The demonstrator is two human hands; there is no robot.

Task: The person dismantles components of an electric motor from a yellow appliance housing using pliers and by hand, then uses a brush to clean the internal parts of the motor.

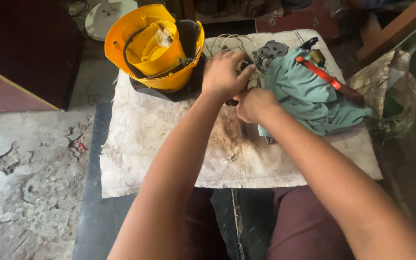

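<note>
Both hands close on small dark part at cluttered worktop

Seen from the head cam: left hand [223, 73] & right hand [252, 103] meet over a small dark part [243, 65], mostly hidden by the fingers, near the far middle of a stained white cloth [150, 144] covering the worktop. Left fingers are curled round the part from above; right hand is fisted just below, touching the left, its grip contents can't be made out. A yellow plastic housing [162, 45] sits tilted to the left w/ a black cable looped inside. To the right, a crumpled teal rag [309, 96] carries a red-handled tool [319, 72]; a grey metal plate [273, 49] lies behind
</note>
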